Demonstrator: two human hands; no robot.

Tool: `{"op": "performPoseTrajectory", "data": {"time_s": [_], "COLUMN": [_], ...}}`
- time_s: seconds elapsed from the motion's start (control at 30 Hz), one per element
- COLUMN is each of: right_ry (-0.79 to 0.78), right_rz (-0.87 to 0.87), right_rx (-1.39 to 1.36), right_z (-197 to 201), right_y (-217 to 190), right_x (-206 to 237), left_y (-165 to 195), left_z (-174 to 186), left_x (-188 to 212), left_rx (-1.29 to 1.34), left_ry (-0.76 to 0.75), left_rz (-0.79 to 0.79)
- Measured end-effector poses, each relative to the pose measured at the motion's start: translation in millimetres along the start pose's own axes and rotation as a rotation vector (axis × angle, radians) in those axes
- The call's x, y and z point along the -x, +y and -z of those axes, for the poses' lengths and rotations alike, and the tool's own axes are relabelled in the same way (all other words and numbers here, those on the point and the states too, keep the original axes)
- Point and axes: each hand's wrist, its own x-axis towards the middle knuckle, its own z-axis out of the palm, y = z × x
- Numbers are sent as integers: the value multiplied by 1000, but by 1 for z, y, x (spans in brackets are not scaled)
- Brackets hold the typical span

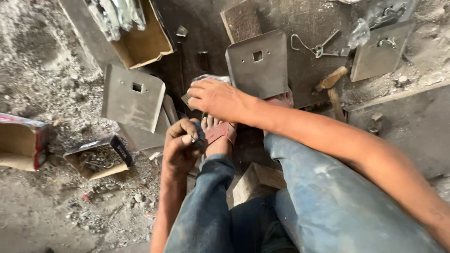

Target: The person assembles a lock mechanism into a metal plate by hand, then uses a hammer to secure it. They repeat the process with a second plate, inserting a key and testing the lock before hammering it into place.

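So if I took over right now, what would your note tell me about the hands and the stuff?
Left hand: closed around a small dark tool, just left of the foot in the red sandal.
Right hand: reaching across, flat on a small metal piece on the dark work board.
Nearby: a square-holed metal plate beyond the right hand, another plate to the left, a hammer to the right, an open box of small fasteners on the floor.
Done or left: cannot tell from this view.

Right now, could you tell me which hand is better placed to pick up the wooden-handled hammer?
Probably the right hand: it is empty-looking, resting nearer the hammer, while the left hand is closed on a small dark tool.
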Motion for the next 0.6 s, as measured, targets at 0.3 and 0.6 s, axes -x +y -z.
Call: {"op": "performPoseTrajectory", "data": {"time_s": [0.3,0.6], "right_ry": [2,73], "right_rz": [-136,-156], "right_rx": [138,-226], "right_z": [-27,10], "right_y": [4,-3], "right_x": [-10,4], "left_y": [-3,0], "left_z": [1,-1], "left_x": [3,5], "left_rx": [68,155], "left_ry": [5,-68], "left_rz": [-86,-118]}}
